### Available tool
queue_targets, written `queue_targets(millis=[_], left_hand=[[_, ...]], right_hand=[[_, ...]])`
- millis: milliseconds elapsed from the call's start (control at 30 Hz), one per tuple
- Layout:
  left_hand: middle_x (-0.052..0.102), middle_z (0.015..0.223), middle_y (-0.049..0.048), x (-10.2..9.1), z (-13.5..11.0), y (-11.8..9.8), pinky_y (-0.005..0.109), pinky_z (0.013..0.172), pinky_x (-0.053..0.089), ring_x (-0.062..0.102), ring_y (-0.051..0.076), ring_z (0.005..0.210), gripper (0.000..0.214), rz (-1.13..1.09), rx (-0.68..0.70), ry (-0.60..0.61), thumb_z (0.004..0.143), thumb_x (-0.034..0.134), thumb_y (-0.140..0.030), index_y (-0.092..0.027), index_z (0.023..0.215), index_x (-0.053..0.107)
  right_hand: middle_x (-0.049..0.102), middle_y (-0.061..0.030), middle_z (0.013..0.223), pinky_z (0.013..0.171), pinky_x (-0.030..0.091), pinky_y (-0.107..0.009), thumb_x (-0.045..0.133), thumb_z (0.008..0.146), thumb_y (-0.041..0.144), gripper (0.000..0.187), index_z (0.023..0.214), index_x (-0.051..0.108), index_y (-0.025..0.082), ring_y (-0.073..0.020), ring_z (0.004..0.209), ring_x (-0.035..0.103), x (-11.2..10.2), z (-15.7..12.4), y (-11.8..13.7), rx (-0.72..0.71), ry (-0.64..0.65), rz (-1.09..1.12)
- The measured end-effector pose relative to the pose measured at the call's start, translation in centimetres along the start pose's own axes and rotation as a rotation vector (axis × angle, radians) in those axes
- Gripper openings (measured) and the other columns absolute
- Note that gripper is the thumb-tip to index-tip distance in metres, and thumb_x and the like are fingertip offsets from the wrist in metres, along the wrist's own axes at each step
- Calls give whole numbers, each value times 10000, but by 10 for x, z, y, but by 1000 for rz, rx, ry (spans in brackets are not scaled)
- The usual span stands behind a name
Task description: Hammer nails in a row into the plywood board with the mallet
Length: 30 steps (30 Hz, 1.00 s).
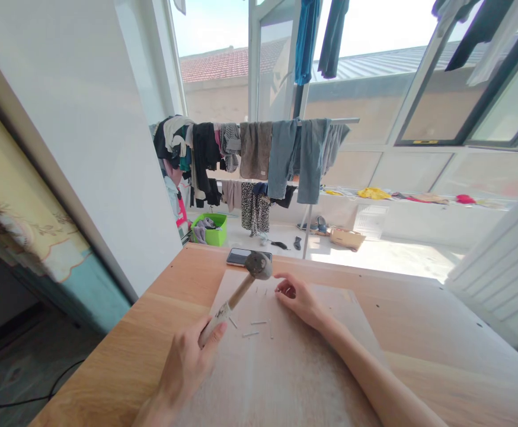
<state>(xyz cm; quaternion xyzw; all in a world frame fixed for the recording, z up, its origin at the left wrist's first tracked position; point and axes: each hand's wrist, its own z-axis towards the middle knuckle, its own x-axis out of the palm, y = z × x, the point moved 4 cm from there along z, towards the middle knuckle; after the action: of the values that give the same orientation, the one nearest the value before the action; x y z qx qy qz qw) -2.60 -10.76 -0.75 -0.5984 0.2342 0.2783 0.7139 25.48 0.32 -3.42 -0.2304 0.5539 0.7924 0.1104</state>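
In my left hand [190, 350] is a mallet [241, 290] with a dark grey, round head and a wooden handle, its grip end whitish and worn. The head is raised above the far part of a pale board [259, 379]. My right hand [299, 299] rests at the board's far right part, fingers loosely curled, with a gap between thumb and forefinger and nothing visible in it. Left of those fingers, two thin nails [265, 291] appear to stand upright in the board. Several loose nails [250, 334] lie nearer to me, between my hands.
The board lies on a wooden table [121, 350]. A phone [237, 257] lies at its far edge, partly behind the mallet head. Beyond stand a laundry-hung drying rack [348, 121] and a green basket [217, 231]. A white wall panel [94, 118] rises on the left.
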Motion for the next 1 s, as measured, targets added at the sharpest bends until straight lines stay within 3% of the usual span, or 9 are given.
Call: queue_targets(millis=[267, 500, 667, 833, 1000], left_hand=[[644, 659, 7, 1, 4, -17, 228, 604, 385, 596, 170, 637, 552, 58, -12, 88, 955, 441, -661, -191, 771, 663], [601, 633, 3, 11, 9, -26, 244, 596, 324, 537, 161, 605, 474, 137, -7, 137, 961, 441, -599, -213, 715, 562], [597, 652, 15, 20, 9, -21, 259, 612, 295, 518, 168, 626, 442, 195, -52, 171, 961, 442, -563, -217, 702, 533], [572, 655, 9, 19, 12, -22, 259, 627, 301, 505, 167, 639, 476, 163, -42, 153, 962, 409, -619, -218, 735, 526], [536, 635, -6, 25, 14, -21, 253, 615, 293, 482, 155, 628, 444, 146, -51, 195, 943, 452, -568, -210, 686, 503]], right_hand=[[739, -10, 830, 661, 495, -297, 613, 807, 253, 397, 1199, 605, 190, -158, 676, 612, 3, 0, -3, -16, -23, -9], [685, -5, 745, 635, 464, -288, 645, 799, 238, 116, 897, 602, 196, -166, 657, 598, 1, -1, 0, -17, -48, -45], [668, 14, 771, 641, 470, -270, 625, 779, 186, 300, 1078, 606, 199, -158, 665, 589, 1, -1, 3, -37, -41, -27], [677, -4, 770, 635, 474, -277, 633, 789, 212, 146, 930, 594, 198, -160, 652, 594, 1, -2, 2, -31, -39, -26], [681, -2, 816, 666, 464, -286, 646, 764, 186, 277, 1038, 611, 202, -170, 705, 588, 0, -1, 3, -36, -64, -43]])
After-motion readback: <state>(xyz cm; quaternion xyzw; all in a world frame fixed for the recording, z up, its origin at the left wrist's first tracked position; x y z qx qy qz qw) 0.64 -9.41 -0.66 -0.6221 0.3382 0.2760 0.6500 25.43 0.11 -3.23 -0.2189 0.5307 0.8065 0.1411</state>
